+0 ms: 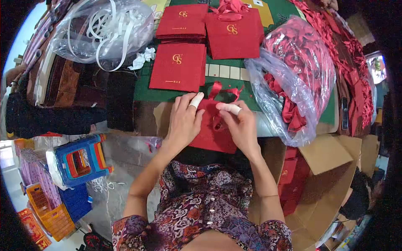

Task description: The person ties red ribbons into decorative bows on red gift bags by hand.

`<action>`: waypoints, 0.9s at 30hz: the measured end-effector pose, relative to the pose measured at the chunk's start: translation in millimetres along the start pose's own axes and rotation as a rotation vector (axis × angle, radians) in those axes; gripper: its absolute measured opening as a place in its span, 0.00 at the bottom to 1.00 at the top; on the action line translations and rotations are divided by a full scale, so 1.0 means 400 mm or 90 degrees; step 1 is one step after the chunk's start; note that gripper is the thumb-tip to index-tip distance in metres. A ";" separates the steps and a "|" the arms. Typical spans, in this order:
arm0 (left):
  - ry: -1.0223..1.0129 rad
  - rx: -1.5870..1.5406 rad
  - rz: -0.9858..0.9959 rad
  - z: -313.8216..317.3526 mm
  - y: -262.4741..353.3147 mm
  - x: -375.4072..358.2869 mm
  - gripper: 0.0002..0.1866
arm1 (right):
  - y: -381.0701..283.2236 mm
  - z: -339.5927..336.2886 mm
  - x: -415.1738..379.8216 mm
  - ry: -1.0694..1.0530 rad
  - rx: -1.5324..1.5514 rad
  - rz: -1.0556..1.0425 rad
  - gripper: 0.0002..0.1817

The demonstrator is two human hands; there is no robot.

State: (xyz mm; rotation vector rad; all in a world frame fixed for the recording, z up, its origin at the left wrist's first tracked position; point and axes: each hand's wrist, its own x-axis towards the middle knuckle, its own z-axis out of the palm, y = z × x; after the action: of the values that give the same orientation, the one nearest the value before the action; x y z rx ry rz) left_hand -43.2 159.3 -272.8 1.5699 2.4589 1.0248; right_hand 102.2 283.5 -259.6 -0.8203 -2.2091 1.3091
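A red paper gift bag (213,140) lies at the table's front edge, close to my body, with a red ribbon (217,122) on its front and more ribbon looping above its top edge. My left hand (184,119) is closed at the bag's upper left, thumb and fingers against it. At the upper right, my right hand (243,125) pinches the ribbon, though its fingertips partly cover the grip. White wrapping covers one finger on each hand. Beyond my left hand are flat red bags (178,73) with gold lettering, stacked up.
Another stack of red bags (182,21) and a bag with ribbon handles (234,37) sit farther back. A clear plastic sack of red ribbons (299,54) is at right; one with white cord (104,31) at left. An open cardboard box (324,184) holds red bags below right. Stacked stools (79,161) stand left.
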 end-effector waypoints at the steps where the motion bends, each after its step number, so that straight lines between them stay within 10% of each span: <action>1: -0.002 0.000 0.000 -0.001 -0.003 0.001 0.20 | 0.003 0.009 0.000 0.000 0.001 0.001 0.09; 14: -0.028 -0.009 0.084 -0.023 0.012 0.021 0.11 | -0.015 0.043 0.001 -0.004 -0.020 0.087 0.07; 27: -0.024 -0.023 0.085 -0.015 0.042 0.016 0.06 | 0.001 0.092 -0.026 0.142 -0.152 -0.137 0.10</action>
State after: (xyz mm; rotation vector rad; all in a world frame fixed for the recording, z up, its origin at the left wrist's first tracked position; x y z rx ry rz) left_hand -35.3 166.1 -256.8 1.7461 2.3252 1.0392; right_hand 86.6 253.6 -277.3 -0.7473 -2.2256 0.8228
